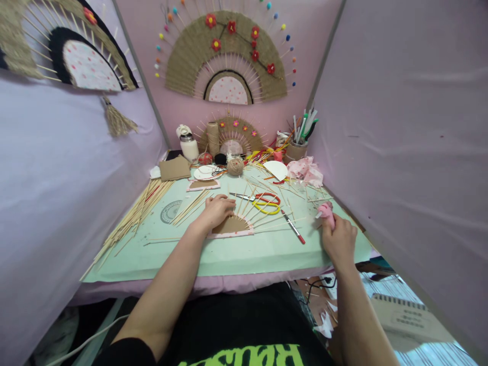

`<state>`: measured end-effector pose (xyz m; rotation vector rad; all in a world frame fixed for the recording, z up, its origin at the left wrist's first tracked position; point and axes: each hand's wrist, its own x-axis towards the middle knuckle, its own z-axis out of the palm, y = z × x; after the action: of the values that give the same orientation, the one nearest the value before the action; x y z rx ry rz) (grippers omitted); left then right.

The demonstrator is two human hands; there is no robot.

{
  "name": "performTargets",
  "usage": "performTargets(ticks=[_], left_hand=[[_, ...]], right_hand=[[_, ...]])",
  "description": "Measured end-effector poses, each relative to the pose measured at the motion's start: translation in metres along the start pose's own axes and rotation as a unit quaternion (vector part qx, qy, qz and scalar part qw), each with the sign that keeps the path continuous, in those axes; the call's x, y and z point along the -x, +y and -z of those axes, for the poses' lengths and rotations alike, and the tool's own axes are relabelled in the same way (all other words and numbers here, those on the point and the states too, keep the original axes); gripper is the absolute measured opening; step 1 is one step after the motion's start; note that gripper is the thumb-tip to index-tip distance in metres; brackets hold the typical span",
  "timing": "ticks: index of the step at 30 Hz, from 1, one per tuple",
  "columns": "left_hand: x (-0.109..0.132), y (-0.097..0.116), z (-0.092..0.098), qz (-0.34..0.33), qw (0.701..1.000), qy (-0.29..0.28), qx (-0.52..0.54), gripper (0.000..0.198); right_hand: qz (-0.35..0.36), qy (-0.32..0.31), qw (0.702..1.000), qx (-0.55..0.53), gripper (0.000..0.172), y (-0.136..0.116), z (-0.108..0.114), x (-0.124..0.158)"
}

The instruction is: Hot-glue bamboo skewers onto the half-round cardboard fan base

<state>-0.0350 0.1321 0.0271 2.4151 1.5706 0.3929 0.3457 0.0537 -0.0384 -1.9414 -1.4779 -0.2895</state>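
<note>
A brown cardboard half-circle (233,226) with a pink spotted border lies on the table, thin wooden sticks (263,217) fanning out from its right side. My left hand (219,209) presses down on its upper left edge, fingers together and bent; whether a stick is under them is hidden. Off to the right, my right hand (339,239) is closed around a pink glue gun (327,212), its tip pointing left. Between the hands lie scissors (267,201) with red and yellow handles and a red-and-silver marker (293,227).
Loose sticks (133,216) pile up at left beside a protractor (170,211). Behind are cardboard pieces (174,169), a twine ball (235,166), a white glue bottle (188,147) and a tool pot (296,151). Cloth walls enclose the table; a decorated fan (183,66) hangs at the back.
</note>
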Motion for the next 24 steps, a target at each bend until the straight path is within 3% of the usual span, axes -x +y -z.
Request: performTargets(ticks=[24], left_hand=[[-0.0018,-0.0018,-0.0009,0.004,1.000,-0.008,0.006,0.016]], right_hand=[[0.010,0.006,1.000,-0.010,0.049,0.0012,-0.0007,0.0003]])
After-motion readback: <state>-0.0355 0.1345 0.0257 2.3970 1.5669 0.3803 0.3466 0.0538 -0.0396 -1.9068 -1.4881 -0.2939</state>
